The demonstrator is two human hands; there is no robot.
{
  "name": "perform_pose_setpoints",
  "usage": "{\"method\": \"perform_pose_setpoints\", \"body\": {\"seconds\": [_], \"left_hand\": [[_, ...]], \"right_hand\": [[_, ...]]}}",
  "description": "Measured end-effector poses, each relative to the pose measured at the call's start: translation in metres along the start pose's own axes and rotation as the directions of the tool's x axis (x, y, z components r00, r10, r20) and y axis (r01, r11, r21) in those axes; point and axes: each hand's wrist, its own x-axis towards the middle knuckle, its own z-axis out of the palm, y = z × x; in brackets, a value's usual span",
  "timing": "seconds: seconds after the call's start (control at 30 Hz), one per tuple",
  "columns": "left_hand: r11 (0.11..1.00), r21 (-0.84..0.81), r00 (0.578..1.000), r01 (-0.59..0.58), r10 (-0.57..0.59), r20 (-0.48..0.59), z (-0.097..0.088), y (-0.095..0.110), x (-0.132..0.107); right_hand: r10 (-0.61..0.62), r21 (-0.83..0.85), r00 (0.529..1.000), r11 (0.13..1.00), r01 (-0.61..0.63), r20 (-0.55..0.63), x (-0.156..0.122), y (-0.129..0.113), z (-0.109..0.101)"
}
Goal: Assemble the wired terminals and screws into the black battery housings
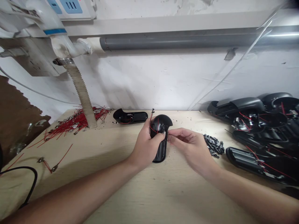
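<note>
My left hand (pixel 145 146) is wrapped around a black plastic housing (pixel 165 122), a hollow shell with a rounded top and a straight lower part. The thumb presses inside it, near a small metal contact. A thin red wire (pixel 153 129) curves over the shell, and its far end sticks up past the upper left edge. At the shell's right edge, my right hand (pixel 192 147) has its thumb and index finger pinched together. Whatever lies between those fingertips is hidden. Just right of that hand lies a pile of small black parts (pixel 213 145).
A similar housing (pixel 140 117) lies behind on the table (pixel 149 193). More housings (pixel 249 104) are heaped at the right. Red wires with metal tabs (pixel 77 123) are piled at back left, around a ribbed hose (pixel 80 87). A black cable (pixel 35 179) loops at the left edge.
</note>
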Motion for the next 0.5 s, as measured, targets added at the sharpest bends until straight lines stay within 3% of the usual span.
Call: {"method": "perform_pose_setpoints", "body": {"seconds": [0.27,0.5], "left_hand": [[0.999,0.035,0.999,-0.007,0.006,0.036,0.000,0.002,0.000],[0.995,0.097,0.999,-0.005,0.010,-0.052,-0.001,0.007,-0.001]], "right_hand": [[0.087,0.100,0.996,0.991,-0.085,-0.018,0.001,-0.006,0.001],[0.078,0.107,0.997,0.991,-0.078,0.005,0.000,-0.011,0.003]]}}
